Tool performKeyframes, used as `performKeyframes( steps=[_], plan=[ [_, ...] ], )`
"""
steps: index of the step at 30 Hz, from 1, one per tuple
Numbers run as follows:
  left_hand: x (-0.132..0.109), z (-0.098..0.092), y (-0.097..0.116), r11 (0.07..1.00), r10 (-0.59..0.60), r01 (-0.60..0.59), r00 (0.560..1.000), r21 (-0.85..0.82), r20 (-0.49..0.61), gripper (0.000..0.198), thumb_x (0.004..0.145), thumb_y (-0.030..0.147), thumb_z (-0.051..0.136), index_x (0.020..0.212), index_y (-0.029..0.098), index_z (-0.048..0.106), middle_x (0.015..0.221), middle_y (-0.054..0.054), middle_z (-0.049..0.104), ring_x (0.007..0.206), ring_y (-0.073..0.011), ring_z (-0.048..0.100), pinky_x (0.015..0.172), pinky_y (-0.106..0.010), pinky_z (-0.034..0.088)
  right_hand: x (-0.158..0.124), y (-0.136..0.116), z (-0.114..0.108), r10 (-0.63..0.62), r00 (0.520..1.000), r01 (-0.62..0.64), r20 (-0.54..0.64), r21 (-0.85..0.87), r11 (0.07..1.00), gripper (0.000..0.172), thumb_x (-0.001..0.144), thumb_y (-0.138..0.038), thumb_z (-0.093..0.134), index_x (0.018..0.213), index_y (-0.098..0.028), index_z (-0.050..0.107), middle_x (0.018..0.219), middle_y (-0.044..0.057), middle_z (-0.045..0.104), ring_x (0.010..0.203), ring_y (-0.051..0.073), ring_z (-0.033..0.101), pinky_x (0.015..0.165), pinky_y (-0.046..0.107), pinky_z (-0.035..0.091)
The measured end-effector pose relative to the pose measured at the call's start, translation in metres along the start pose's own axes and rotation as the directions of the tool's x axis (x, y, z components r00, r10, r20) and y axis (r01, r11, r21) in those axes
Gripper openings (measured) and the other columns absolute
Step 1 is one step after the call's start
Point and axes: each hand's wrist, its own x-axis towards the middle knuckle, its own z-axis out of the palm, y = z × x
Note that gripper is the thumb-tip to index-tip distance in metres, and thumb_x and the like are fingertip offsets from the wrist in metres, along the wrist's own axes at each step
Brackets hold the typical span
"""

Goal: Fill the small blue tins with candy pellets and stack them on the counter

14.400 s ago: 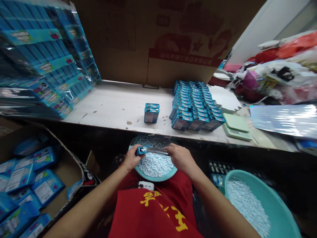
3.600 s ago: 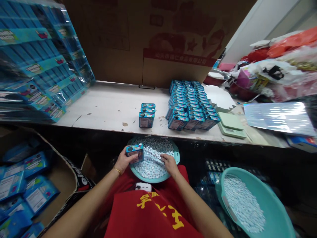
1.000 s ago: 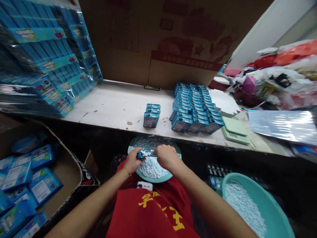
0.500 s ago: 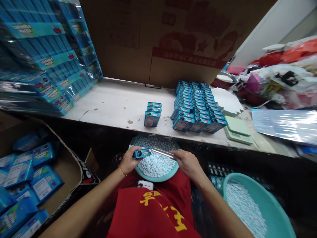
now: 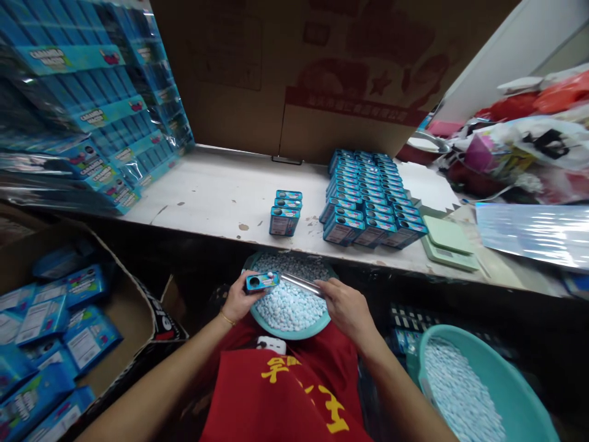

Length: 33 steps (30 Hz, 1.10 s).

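My left hand (image 5: 237, 299) is closed around a small blue candy box (image 5: 262, 281), its printed narrow side facing up. In my right hand (image 5: 345, 302) is a shiny metal tube (image 5: 301, 283), whose far end meets or nearly meets the right end of the box. A small pale piece shows at that end of the box. Both hands are over a teal basin (image 5: 294, 336) on my lap, filled with small white and pale blue candies (image 5: 289, 310). Whether the tube holds candies cannot be made out.
On the white table (image 5: 207, 190) stand three blue boxes (image 5: 284, 221) and a large block of boxes (image 5: 363, 202), beside a green scale (image 5: 448, 242). Wrapped cartons (image 5: 92, 104) rise at left. A cardboard box (image 5: 133, 307) holds more packs. Another teal basin (image 5: 515, 387) sits lower right.
The box in my left hand has tipped slightly, showing more of its printed side. The tube stays at its right end. The whole view has shifted a little.
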Motion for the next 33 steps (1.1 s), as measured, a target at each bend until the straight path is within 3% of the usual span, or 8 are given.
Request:
performKeyframes(
  steps=[4, 9, 13, 17, 22, 25, 28, 33],
  plan=[
    [0.002, 0.003, -0.007, 0.998, -0.024, 0.025, 0.999, -0.049, 0.036, 0.044, 0.055, 0.030, 0.070, 0.092, 0.017, 0.050, 0.080, 0.000, 0.056, 0.076, -0.0143, 0.055, 0.075, -0.028, 0.044, 0.000, 0.023, 0.023, 0.089, 0.992, -0.086, 0.093, -0.036, 0.996, 0.035, 0.081, -0.020, 0.033, 0.104, -0.032, 0.056, 0.095, 0.002, 0.060, 0.082, 0.015, 0.058, 0.061, 0.022, 0.037],
    [0.004, 0.000, -0.012, 0.998, -0.064, 0.064, 0.998, -0.019, -0.016, 0.045, 0.054, 0.031, 0.069, 0.092, 0.016, 0.050, 0.079, 0.000, 0.057, 0.074, -0.0140, 0.055, 0.074, -0.029, 0.044, 0.008, 0.031, 0.082, 0.125, 0.975, -0.124, 0.183, -0.017, 0.992, 0.035, 0.077, -0.013, 0.034, 0.093, -0.028, 0.062, 0.090, 0.005, 0.063, 0.081, 0.018, 0.059, 0.064, 0.025, 0.039],
    [0.003, -0.007, -0.009, 0.996, -0.084, 0.084, 0.996, 0.024, -0.032, 0.046, 0.055, 0.032, 0.068, 0.094, 0.016, 0.051, 0.081, -0.001, 0.059, 0.076, -0.0156, 0.056, 0.075, -0.030, 0.044, 0.025, 0.013, 0.125, 0.134, 0.979, -0.164, 0.152, 0.202, 0.966, 0.037, 0.076, -0.012, 0.035, 0.094, -0.027, 0.063, 0.093, 0.004, 0.064, 0.089, 0.017, 0.057, 0.070, 0.025, 0.039],
    [0.001, -0.018, -0.002, 0.996, -0.084, 0.086, 0.995, 0.031, -0.054, 0.043, 0.056, 0.033, 0.067, 0.092, 0.016, 0.051, 0.080, -0.001, 0.060, 0.075, -0.0157, 0.057, 0.074, -0.030, 0.045, 0.032, 0.017, 0.137, 0.142, 0.978, -0.196, 0.152, 0.439, 0.877, 0.033, 0.074, -0.014, 0.039, 0.092, -0.024, 0.065, 0.091, 0.003, 0.066, 0.088, 0.016, 0.056, 0.072, 0.024, 0.040],
    [0.001, -0.017, -0.003, 0.997, -0.055, 0.059, 0.997, 0.059, -0.057, 0.044, 0.055, 0.034, 0.068, 0.092, 0.017, 0.051, 0.080, 0.000, 0.059, 0.076, -0.0159, 0.056, 0.074, -0.030, 0.045, 0.022, 0.036, 0.111, 0.014, 0.996, -0.068, 0.087, 0.665, 0.744, 0.032, 0.072, -0.018, 0.039, 0.089, -0.018, 0.067, 0.079, 0.003, 0.067, 0.074, 0.016, 0.057, 0.069, 0.027, 0.043],
    [0.000, -0.009, -0.008, 0.996, -0.008, 0.012, 0.999, 0.085, -0.044, 0.043, 0.057, 0.032, 0.067, 0.094, 0.017, 0.052, 0.084, -0.001, 0.059, 0.079, -0.0155, 0.055, 0.076, -0.029, 0.043, 0.018, 0.028, 0.079, -0.034, 0.999, 0.008, 0.026, 0.666, 0.746, 0.032, 0.075, -0.022, 0.038, 0.090, -0.020, 0.067, 0.082, 0.004, 0.066, 0.076, 0.016, 0.057, 0.069, 0.027, 0.043],
    [-0.001, -0.001, -0.012, 0.994, 0.015, -0.011, 0.999, 0.109, -0.033, 0.041, 0.058, 0.029, 0.066, 0.095, 0.018, 0.051, 0.084, -0.001, 0.058, 0.077, -0.0145, 0.055, 0.074, -0.028, 0.043, 0.017, 0.005, 0.042, -0.100, 0.995, 0.091, -0.012, 0.530, 0.843, 0.035, 0.077, -0.018, 0.036, 0.096, -0.023, 0.064, 0.087, 0.004, 0.065, 0.081, 0.016, 0.056, 0.071, 0.024, 0.041],
    [-0.002, 0.001, -0.008, 0.988, 0.044, -0.043, 0.999, 0.151, -0.004, 0.040, 0.058, 0.025, 0.064, 0.095, 0.019, 0.052, 0.086, -0.001, 0.057, 0.078, -0.0159, 0.054, 0.074, -0.029, 0.042, 0.021, -0.049, -0.004, -0.134, 0.990, 0.128, 0.055, 0.097, 0.987, 0.033, 0.075, -0.013, 0.037, 0.091, -0.027, 0.063, 0.086, 0.003, 0.063, 0.079, 0.017, 0.058, 0.065, 0.025, 0.039]
  ],
)
